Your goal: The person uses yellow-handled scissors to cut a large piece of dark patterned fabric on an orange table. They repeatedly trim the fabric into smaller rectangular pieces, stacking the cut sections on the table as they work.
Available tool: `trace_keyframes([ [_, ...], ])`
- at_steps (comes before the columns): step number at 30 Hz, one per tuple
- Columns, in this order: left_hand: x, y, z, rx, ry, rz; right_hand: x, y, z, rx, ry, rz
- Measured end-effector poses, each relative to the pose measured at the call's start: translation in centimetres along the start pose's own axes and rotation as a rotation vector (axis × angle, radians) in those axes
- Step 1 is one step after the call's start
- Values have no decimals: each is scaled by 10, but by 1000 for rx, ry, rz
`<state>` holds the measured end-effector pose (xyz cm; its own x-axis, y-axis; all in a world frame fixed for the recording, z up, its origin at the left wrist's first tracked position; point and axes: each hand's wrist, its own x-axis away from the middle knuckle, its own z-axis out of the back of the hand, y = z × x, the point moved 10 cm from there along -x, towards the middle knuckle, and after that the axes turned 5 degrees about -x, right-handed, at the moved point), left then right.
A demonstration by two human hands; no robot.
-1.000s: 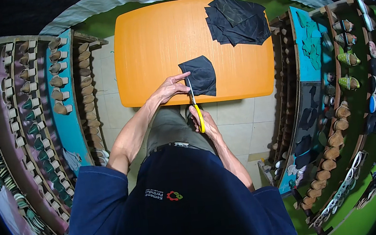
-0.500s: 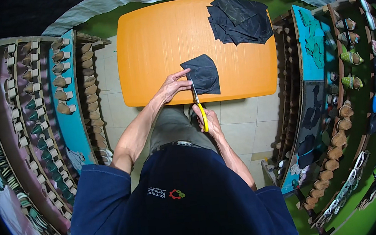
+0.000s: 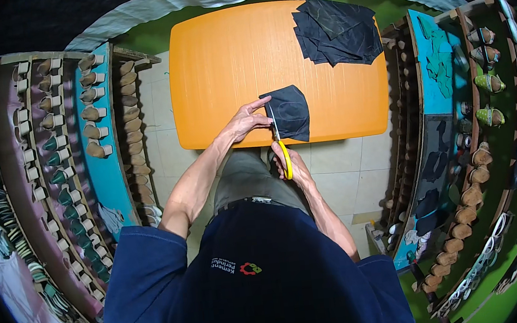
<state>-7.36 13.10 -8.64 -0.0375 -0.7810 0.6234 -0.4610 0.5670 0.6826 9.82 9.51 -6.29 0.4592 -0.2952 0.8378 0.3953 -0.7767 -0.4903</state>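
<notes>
A piece of black cloth (image 3: 291, 112) lies on the near part of the orange table (image 3: 224, 70), close to its front edge. My left hand (image 3: 250, 119) pinches the cloth along its left side, with thumb and finger on the edge. In my right hand (image 3: 297, 165) are scissors (image 3: 286, 158) with yellow handles, held just past the table's front edge. Their blades point away from me and run along the cloth's left edge, beside my left fingertips. Whether the blades are parted is hard to make out.
A pile of black cloth pieces (image 3: 339, 30) lies at the table's far right corner. Racks of shoe lasts (image 3: 92, 94) stand on the left. On the right, a shelf (image 3: 468, 152) holds more lasts and shoes, with green scraps (image 3: 438, 60) on a blue board.
The cloth piece has come slightly nearer to me on the table. The scissor blades now reach farther up its left edge. The whole view has shifted a little.
</notes>
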Motion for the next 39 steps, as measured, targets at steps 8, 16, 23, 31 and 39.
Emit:
trace_keyframes([
  [8, -4, -6, 3, 39, 9, -10, 4, -8, 2, -15, 6, 36],
  [16, -4, 8, 16, 124, 331, -116, -2, -8, 10, -50, 59, 62],
  [23, -9, 3, 18, 162, 345, -137, -3, -9, 9, -53, 51, 43],
  [31, -10, 0, 11, 150, 322, -119, -24, -16, 1, -83, -1, 51],
  [39, -15, 1, 14, 132, 303, -115, -24, -25, 9, -45, 67, 86],
])
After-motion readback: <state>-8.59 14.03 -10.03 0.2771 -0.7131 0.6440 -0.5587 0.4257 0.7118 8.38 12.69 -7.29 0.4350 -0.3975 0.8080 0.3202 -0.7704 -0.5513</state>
